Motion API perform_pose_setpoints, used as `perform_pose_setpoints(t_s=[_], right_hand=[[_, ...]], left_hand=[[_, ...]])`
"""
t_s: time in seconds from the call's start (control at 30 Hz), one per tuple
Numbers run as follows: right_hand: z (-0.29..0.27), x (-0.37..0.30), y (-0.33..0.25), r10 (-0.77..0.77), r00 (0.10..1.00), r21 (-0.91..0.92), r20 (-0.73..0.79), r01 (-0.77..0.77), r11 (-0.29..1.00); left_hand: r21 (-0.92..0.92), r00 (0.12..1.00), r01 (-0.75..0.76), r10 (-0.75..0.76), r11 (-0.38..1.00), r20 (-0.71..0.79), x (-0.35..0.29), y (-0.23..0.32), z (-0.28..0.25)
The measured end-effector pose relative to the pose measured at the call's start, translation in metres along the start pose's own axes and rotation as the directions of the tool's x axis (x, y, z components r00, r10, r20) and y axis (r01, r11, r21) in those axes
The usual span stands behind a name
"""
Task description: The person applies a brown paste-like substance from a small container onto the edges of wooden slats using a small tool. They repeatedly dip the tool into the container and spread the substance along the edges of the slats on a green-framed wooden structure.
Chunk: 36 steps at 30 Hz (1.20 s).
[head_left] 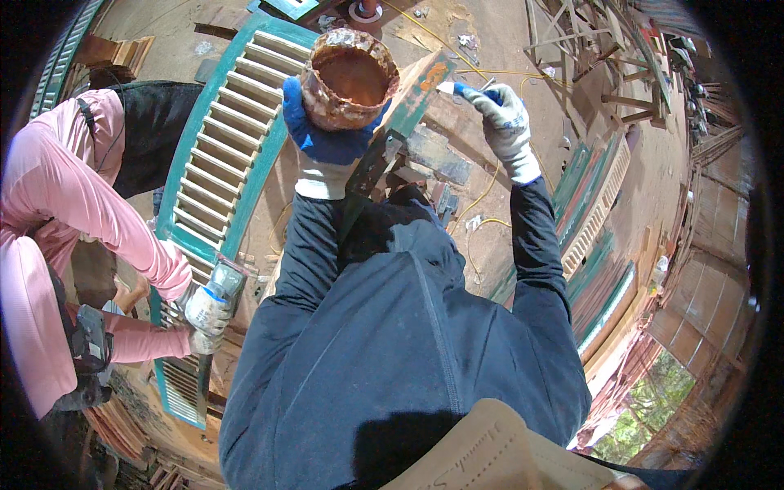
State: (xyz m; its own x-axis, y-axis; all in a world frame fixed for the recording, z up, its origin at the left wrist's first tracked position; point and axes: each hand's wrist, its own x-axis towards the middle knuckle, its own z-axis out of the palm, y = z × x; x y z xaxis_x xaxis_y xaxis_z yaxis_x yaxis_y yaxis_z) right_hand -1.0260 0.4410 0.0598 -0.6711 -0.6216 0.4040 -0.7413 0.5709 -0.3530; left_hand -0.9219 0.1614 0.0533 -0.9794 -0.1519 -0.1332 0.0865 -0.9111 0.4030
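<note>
My left hand (325,147), in a white and blue work glove, cups a crusted round pot (349,82) from below and the side. Reddish-brown stuff coats its inside. My right hand (508,135), gloved the same way, is closed with thumb and forefinger pinching a small pale-tipped tool (446,87); its exact kind is too small to make out. That tip is beside a green wooden piece (429,77) with orange-brown patches, which runs under the pot and is partly hidden by my left arm. A green-framed louvred shutter (260,122) with pale slats lies left of the pot.
A co-worker in pink (98,204) bends at the left, gloved hands (208,314) on a grey-blue tool (226,280) at the shutter. Yellow cords (482,188) snake over the dirt floor. More green shutters (584,220) lie at the right, with wooden frames (621,73) beyond.
</note>
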Motion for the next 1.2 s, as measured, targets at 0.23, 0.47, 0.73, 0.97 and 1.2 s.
perform_pose_setpoints(t_s=[0.23, 0.47, 0.73, 0.97, 1.2], right_hand=[[0.002, 0.013, -0.004, -0.064, 0.998, -0.273, 0.001, 0.062, 0.96], [-0.013, 0.03, -0.01, -0.064, 0.996, -0.26, -0.056, 0.047, 0.964], [-0.014, 0.013, -0.018, -0.047, 0.998, -0.223, -0.029, 0.04, 0.974], [-0.008, 0.01, -0.004, -0.135, 0.991, -0.33, -0.008, 0.125, 0.936], [-0.014, 0.018, -0.013, -0.054, 0.995, -0.298, -0.084, 0.026, 0.954]], left_hand=[[-0.011, 0.998, -0.005, 0.004, 1.0, -0.062, -0.002, 0.001, 0.003], [-0.114, 0.999, 0.028, -0.033, 0.993, -0.039, -0.009, 0.006, 0.007], [-0.117, 0.997, 0.05, -0.055, 0.992, -0.046, -0.019, 0.012, 0.013], [-0.139, 0.996, 0.028, -0.04, 0.99, -0.08, -0.019, 0.011, 0.016], [-0.114, 0.996, -0.013, 0.002, 0.993, -0.091, -0.023, 0.01, 0.014]])
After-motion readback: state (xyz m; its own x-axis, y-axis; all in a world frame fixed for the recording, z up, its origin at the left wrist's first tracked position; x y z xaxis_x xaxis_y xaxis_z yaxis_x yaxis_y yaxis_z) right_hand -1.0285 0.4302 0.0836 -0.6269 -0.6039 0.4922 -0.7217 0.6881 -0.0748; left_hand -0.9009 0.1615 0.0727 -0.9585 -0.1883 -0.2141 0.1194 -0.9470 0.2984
